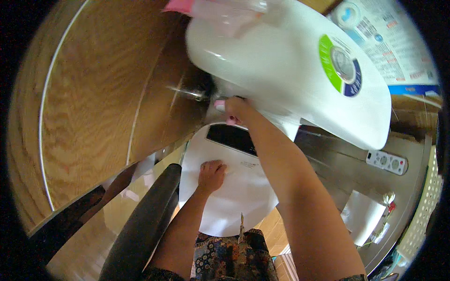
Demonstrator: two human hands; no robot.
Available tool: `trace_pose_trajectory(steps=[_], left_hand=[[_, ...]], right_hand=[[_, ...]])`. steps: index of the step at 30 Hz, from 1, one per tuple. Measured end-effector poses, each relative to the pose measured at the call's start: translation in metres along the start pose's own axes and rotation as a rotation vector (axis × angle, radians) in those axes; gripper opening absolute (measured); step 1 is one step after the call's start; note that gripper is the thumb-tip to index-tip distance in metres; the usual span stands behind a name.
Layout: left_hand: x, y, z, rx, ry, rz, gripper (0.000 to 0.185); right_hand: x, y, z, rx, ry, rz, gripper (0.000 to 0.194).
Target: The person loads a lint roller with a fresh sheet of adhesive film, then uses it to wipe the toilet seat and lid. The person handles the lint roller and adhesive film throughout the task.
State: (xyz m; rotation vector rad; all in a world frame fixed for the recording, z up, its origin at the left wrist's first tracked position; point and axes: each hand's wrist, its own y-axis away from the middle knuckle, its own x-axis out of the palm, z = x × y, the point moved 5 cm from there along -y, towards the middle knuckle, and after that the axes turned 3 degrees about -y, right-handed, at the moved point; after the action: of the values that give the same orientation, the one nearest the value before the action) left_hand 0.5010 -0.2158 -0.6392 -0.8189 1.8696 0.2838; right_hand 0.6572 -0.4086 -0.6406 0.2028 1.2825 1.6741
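My left hand (212, 175) rests on the smooth white lower surface (239, 200) of an appliance, its fingers curled together and nothing visible in them. Further forward, my right hand (237, 107) grips a small pink-and-white object (220, 105), mostly covered by the fingers, so its kind is unclear. That hand is beyond a black panel (232, 137) on the white surface, in the gap under a large white rounded upper part (253, 52). My right forearm hides one end of the panel. A round dial (342, 63) with a green and dark blue label sits on the upper part.
A blurred clear and pink item (225, 14) lies on the upper part. Wood-grain panels (98, 87) stand at left, by a dark padded arm (147, 221). On the right are a white power strip (386, 162), a white sheet (364, 216) and a perforated basket (423, 210).
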Motion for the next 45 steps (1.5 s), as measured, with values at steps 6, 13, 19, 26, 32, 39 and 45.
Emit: trace_pose_trajectory(steps=[6, 13, 19, 26, 32, 39, 45], left_hand=[[-0.004, 0.0, 0.005, -0.002, -0.094, -0.001, 0.026], [-0.001, 0.003, 0.001, -0.01, -0.037, -0.006, 0.032], [-0.005, 0.004, 0.006, 0.05, -0.067, -0.066, 0.038], [0.0, 0.005, 0.004, 0.047, -0.081, -0.021, 0.038], [0.006, 0.001, 0.001, 0.026, -0.095, 0.015, 0.037], [-0.001, 0.007, 0.004, 0.019, -0.061, -0.057, 0.031], [-0.007, 0.008, 0.01, -0.002, -0.056, -0.061, 0.034]], right_hand=[[-0.005, 0.025, -0.032, 0.096, -0.052, -0.049, 0.025], [-0.028, 0.092, -0.212, 0.334, -0.131, -0.149, 0.035], [-0.019, 0.128, -0.236, 0.44, -0.511, -0.349, 0.046], [-0.016, 0.147, -0.243, 0.432, -0.508, -0.426, 0.034], [0.015, 0.123, -0.293, 0.154, -0.235, -0.261, 0.029], [-0.034, 0.156, -0.212, 0.442, -0.534, -0.337, 0.043], [-0.026, 0.125, -0.195, 0.258, -0.531, -0.097, 0.022]])
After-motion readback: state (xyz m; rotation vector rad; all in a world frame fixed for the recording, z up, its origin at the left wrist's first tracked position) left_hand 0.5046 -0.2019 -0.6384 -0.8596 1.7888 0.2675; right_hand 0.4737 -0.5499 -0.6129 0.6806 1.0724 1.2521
